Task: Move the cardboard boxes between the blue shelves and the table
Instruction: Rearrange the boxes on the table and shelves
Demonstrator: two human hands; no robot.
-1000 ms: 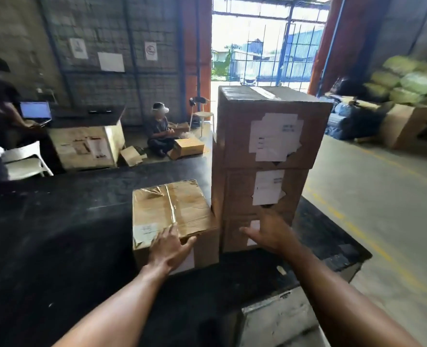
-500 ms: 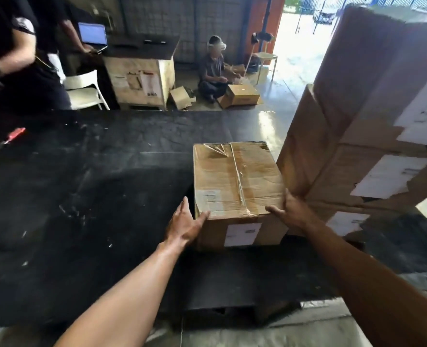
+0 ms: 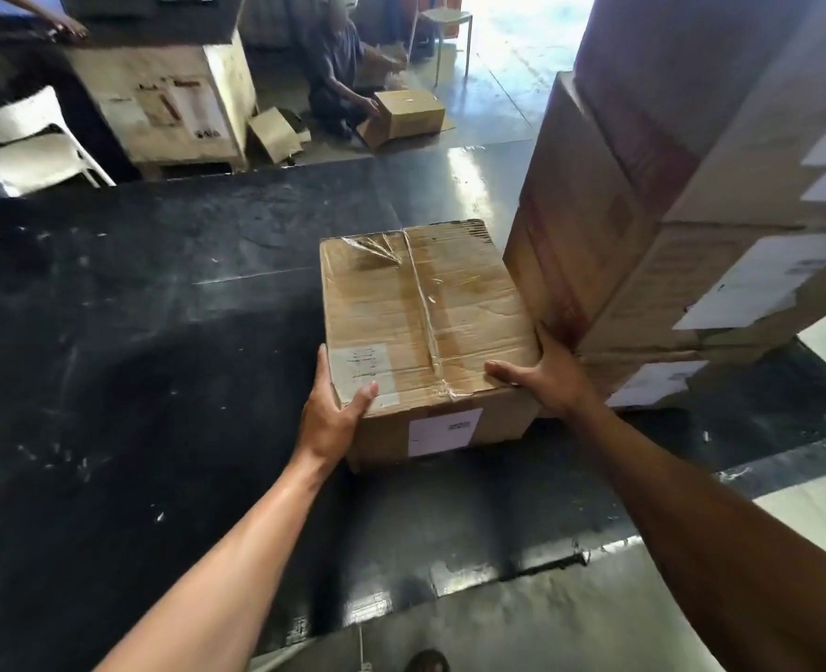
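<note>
My left hand grips the near left corner of the cardboard box, thumb lying over the top edge and fingers down the left side. My right hand holds the near right corner the same way, thumb on top, fingers tucked into the narrow gap between this box and the stack of larger boxes just beside it. I cannot tell whether the box rests flat on the bench or is slightly raised.

The box sits towards the right part of the bench. Clear tape runs down the middle of its creased lid, with one pale label on top by my left thumb and a white label on the front face. The bench top is black, scuffed and flecked with pale marks, and glossy where daylight strikes it at the far side. Its near edge is worn and chipped, with pale floor below.

Beyond the bench, the concrete floor shines under strong light from the far end. A person sitting on the floor has a hand on a small carton, with a loose cardboard piece lying near. To the left stands a pale wooden crate with a dark top, and a white chair beside it.
</note>
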